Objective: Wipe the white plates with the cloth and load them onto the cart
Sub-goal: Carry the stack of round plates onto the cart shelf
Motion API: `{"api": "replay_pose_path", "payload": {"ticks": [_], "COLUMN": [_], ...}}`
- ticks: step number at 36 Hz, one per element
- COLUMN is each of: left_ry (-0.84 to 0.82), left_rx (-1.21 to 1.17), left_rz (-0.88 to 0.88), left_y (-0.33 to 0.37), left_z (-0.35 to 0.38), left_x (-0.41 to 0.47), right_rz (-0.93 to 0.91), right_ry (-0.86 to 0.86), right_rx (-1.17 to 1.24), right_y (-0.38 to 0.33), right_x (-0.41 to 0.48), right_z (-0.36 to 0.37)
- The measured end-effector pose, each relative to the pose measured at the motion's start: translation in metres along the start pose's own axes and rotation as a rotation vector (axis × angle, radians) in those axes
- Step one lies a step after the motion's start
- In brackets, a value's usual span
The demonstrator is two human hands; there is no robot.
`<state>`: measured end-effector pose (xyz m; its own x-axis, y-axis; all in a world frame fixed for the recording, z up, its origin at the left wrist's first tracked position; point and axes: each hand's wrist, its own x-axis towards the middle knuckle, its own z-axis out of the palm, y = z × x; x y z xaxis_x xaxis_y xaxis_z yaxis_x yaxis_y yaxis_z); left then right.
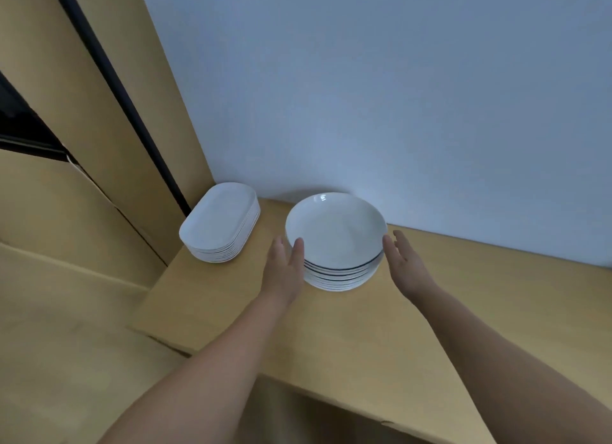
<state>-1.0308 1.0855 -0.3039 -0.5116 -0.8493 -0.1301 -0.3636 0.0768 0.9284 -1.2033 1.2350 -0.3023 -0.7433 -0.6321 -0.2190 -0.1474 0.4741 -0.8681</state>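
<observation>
Left grip (pixel 286 265) and right grip (pixel 402 261), fingers spread straight, flanked the stack of round white ceramic plates (pixel 336 231) on the tan counter (pixel 364 327), near stacked white oval plates (pixel 220 222).

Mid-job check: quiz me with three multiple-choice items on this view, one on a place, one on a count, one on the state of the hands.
1. Where is the oval stack relative to the round stack?
A. On its left
B. On top of it
C. On its right
2. How many plate stacks stand on the table?
A. One
B. Two
C. Four
3. How are the left hand and right hand?
A. Both open, flanking the round stack
B. Both gripping a cloth
C. One lifting a plate high
Answers: 1 A, the oval stack sits leftward near the corner; 2 B, only the oval and round stacks show; 3 A, fingers are straight on either side, with no cloth in view.
</observation>
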Motion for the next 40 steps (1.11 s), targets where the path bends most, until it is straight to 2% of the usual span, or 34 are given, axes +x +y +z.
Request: {"api": "replay_pose_path", "payload": {"ticks": [9,14,24,30,40], "left_ry": [-0.116,-0.117,-0.093,-0.061,-0.066], "left_rx": [-0.206,-0.288,-0.465,-0.560,-0.664], "left_rz": [-0.039,-0.008,0.022,0.037,0.061], "left_y": [-0.021,-0.027,-0.041,-0.045,-0.040], "left_z": [0.013,0.014,0.024,0.031,0.036], "left_x": [0.050,0.056,0.064,0.067,0.067], "right_rz": [-0.016,-0.063,-0.180,-0.268,-0.315], "right_ry": [-0.037,-0.051,0.107,0.107,0.235], "right_rx": [0.312,0.414,0.619,0.584,0.748], "right_y": [0.014,0.022,0.033,0.038,0.036], "right_x": [0.030,0.040,0.050,0.055,0.053], "right_z": [0.029,0.036,0.057,0.058,0.067]}}
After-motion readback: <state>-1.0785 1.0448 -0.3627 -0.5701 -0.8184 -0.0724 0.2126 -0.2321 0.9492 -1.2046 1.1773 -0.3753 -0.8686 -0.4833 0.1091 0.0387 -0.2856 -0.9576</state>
